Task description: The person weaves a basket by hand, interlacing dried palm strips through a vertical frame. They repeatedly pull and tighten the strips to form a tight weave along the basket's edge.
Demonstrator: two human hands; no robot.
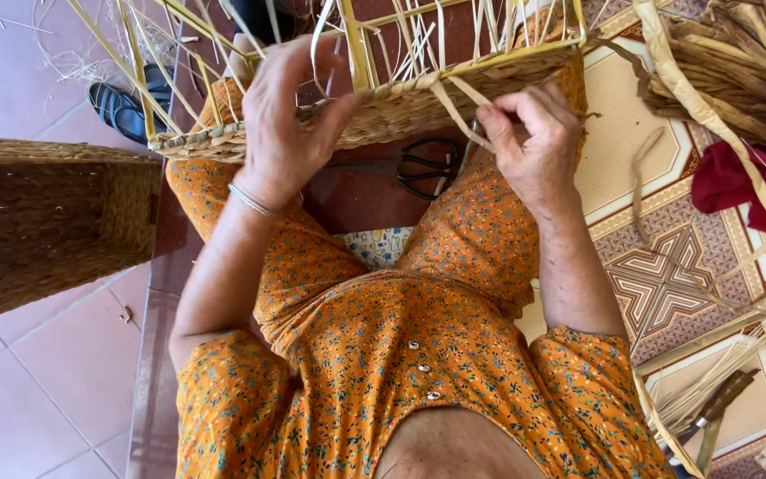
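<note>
We see the left hand (287,115) wrapped over the rim of the half-woven basket (383,111), fingers curled shut on the woven edge, thumb pressed along the front of it. A thin bangle (248,199) sits on that wrist. The right hand (532,133) is pinched closed on a flat straw strip (454,98) that runs from the rim down to its fingertips. The basket lies across the lap, touching both hands, with loose stakes (410,35) fanning up beyond them. Just below and between the hands, black scissors (427,164) lie on the red floor, partly under the basket. Both forearms come out of an orange flowered dress (401,355). Well to the left of the left hand stands a finished basket (55,222) on pink tiles. Beyond the left hand, a dark sandal (126,102) lies near loose straw. To the right of the right hand we see a patterned mat (667,275), a bundle of dried fibre (738,62) and a red cloth (742,182) at the frame edge. Below the right arm, more straw strips and a tool with a wooden handle (720,404) lie on the mat; what kind of tool we cannot tell.
</note>
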